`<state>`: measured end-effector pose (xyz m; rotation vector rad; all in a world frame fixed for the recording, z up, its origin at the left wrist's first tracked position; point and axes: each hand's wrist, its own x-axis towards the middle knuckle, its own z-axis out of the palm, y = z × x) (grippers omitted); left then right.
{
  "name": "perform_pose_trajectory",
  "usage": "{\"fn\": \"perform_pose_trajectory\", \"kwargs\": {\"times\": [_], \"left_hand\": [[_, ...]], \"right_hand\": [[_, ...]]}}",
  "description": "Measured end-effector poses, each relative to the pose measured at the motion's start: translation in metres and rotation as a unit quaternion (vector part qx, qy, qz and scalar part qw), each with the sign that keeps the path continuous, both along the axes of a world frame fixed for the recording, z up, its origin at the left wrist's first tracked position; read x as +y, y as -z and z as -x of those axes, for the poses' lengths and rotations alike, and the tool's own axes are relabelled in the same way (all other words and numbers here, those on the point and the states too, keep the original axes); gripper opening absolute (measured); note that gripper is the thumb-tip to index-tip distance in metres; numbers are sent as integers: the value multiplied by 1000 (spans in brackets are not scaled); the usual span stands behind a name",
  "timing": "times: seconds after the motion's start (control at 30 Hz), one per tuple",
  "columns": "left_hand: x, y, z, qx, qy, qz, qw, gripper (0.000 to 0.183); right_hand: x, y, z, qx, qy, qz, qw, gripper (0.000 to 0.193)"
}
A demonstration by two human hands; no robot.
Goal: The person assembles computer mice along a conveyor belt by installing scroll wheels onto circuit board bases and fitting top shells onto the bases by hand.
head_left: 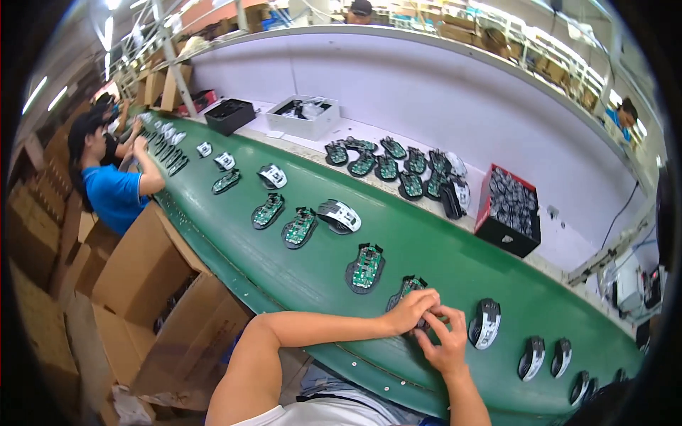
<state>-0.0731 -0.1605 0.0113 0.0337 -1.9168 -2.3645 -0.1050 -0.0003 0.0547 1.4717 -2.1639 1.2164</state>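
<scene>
My left hand (413, 311) and my right hand (447, 345) meet over the near side of the green conveyor belt, fingers bent and pinched together. Between the fingertips is a small dark part (422, 324), mostly covered, so its kind is not clear. Just beyond my left hand lies a mouse base with a green circuit board (408, 285), partly hidden by the fingers. Another open mouse base (366, 268) rests to its left. To the right of my hands sits a black and white mouse shell (485, 324), apart from them.
More mouse bases (299, 227) and shells (340, 216) line the belt (426, 245). Several bases (387, 167) crowd the far ledge beside a red-black box of small dark parts (513, 206). A white bin (305, 119) stands farther left. A cardboard box (153, 298) and co-worker in blue (114, 188) are left.
</scene>
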Motion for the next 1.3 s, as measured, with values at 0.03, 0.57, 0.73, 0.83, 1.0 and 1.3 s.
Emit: {"fn": "perform_pose_trajectory", "kwargs": {"times": [0.03,0.57,0.73,0.83,1.0,1.3], "left_hand": [[-2,-3,-2,29,12,9,999,33],[-8,-45,-31,-174,255,-324,894,43],[-34,-47,-18,-40,181,-351,918,25],[-49,-57,-11,3,56,-160,985,21],[-56,-39,-1,200,-174,299,917,24],[-41,-32,-11,225,-88,317,917,26]], "right_hand": [[-2,-2,-3,14,1,1,1000,45],[8,7,-12,-258,28,153,954,35],[-12,-22,23,-295,-5,151,943,39],[-26,-21,46,-375,-1,110,921,30],[-43,0,49,-392,-25,49,918,33],[-15,23,21,-152,21,56,987,30]]}}
